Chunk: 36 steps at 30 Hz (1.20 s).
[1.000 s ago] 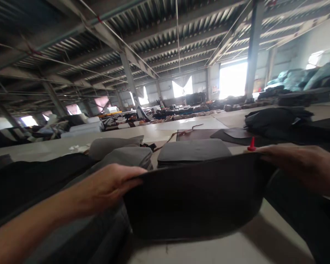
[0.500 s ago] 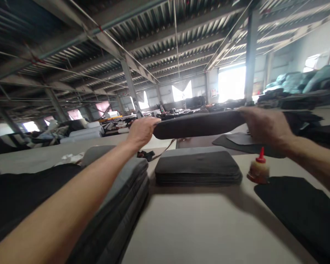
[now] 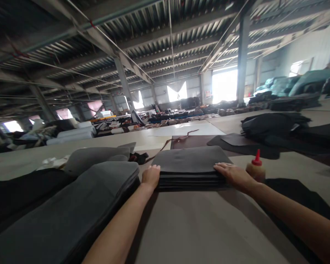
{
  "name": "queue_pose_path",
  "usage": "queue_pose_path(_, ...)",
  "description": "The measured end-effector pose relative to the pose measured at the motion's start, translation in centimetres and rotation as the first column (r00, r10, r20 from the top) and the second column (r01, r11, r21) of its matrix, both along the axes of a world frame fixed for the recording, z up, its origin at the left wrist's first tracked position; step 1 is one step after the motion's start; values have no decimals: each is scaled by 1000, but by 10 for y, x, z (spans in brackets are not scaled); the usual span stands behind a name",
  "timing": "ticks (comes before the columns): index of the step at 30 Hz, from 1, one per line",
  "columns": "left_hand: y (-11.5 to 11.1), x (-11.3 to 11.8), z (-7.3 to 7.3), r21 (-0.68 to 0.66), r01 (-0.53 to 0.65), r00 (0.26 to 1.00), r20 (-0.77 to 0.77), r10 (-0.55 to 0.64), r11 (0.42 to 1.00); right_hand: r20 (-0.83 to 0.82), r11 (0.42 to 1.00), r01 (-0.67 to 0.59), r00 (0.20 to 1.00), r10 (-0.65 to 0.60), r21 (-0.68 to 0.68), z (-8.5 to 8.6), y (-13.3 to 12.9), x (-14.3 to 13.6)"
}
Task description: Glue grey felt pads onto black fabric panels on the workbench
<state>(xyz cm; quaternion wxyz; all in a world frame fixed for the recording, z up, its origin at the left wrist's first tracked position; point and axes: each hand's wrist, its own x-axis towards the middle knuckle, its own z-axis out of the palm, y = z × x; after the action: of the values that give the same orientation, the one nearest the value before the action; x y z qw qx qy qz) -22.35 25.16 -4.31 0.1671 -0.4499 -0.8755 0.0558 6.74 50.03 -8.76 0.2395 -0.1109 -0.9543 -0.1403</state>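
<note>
A stack of dark flat padded pieces (image 3: 191, 163) lies on the long worktable (image 3: 198, 231) in front of me. My left hand (image 3: 151, 176) rests against the stack's near left corner, fingers curled at its edge. My right hand (image 3: 232, 175) lies flat on the stack's near right corner, fingers spread over the top piece. Neither hand grips anything that I can see.
A tall pile of grey padded pieces (image 3: 71, 205) sits at my left. A small glue bottle with a red cap (image 3: 255, 167) stands just right of the stack. A black sheet (image 3: 299, 205) lies under my right forearm. Dark fabric heaps (image 3: 275, 124) lie farther back.
Both hands lifted a dark piece from the near table, carried it forward and laid it on the stack. The hands now rest at the stack's near corners.
</note>
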Motion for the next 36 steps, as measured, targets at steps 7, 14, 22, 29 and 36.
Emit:
queue_pose_path(7, -4, 1, -7, 26, -29, 1000, 3, 29, 999, 24, 1000, -30, 999, 30, -4, -5, -7, 5)
queue_pose_path(14, -10, 13, 0, 16, -41, 998, -38, 41, 999, 10, 1000, -3, 1000, 3, -28, 5, -25, 7)
queue_pose_path(22, -12, 60, -15, 40, 109, 981, -165, -101, 993, 46, 992, 56, 998, -51, -116, 36, -63, 78)
queue_pose_path(29, -31, 190, -71, 69, 583, 812, -87, -578, 809, -180, 879, 377, 881, -438, -293, 55, -78, 285)
queue_pose_path(36, -39, 246, -127, 172, 896, 438, -184, -880, 410, 27, 552, 671, 647, -762, -496, 4, -110, 413)
